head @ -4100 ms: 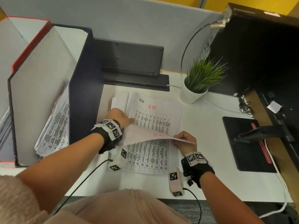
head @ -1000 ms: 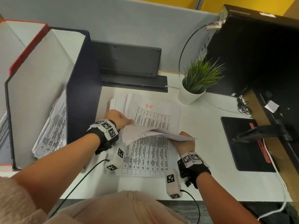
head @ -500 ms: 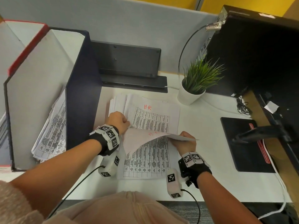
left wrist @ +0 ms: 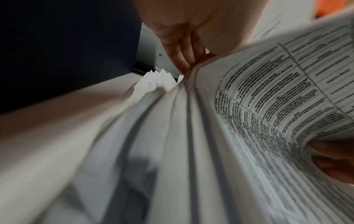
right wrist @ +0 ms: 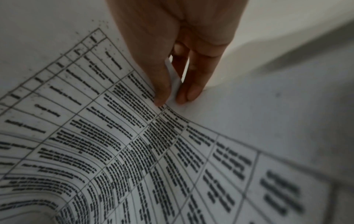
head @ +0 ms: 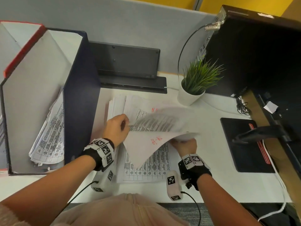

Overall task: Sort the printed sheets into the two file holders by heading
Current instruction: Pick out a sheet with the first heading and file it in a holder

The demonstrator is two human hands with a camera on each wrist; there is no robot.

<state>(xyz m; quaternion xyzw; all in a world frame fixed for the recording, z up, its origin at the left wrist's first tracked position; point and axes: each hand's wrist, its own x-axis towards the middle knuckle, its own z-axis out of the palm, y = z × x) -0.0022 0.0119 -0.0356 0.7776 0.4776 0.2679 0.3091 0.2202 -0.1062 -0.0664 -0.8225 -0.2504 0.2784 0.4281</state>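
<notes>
A stack of printed table sheets (head: pixel 143 170) lies on the white desk, and a red "HR" heading shows on a sheet at its far end. My right hand (head: pixel 180 141) pinches turned-back sheets (head: pixel 146 147) at the stack's right edge; thumb and fingers meet on the paper edge (right wrist: pixel 170 100). My left hand (head: pixel 127 123) pinches the left edge of another lifted sheet (head: pixel 159 121), blurred by motion, and its fingertips (left wrist: pixel 184 66) sit at that sheet's corner (left wrist: pixel 287 91). The dark blue file holder (head: pixel 79 95) at left holds printed sheets (head: pixel 48 136). Behind it stands a red-edged holder (head: pixel 21 46).
A potted plant (head: pixel 195 85) stands just beyond the stack's right corner. A black stand (head: pixel 128 62) sits against the grey partition. A black pad (head: pixel 244 144) and a dark monitor (head: pixel 260 54) are at right, with cables (head: pixel 242 106) nearby.
My left hand has gone further up the stack and raised one more sheet, which swings up blurred. My right hand keeps its hold on the turned-back sheets.
</notes>
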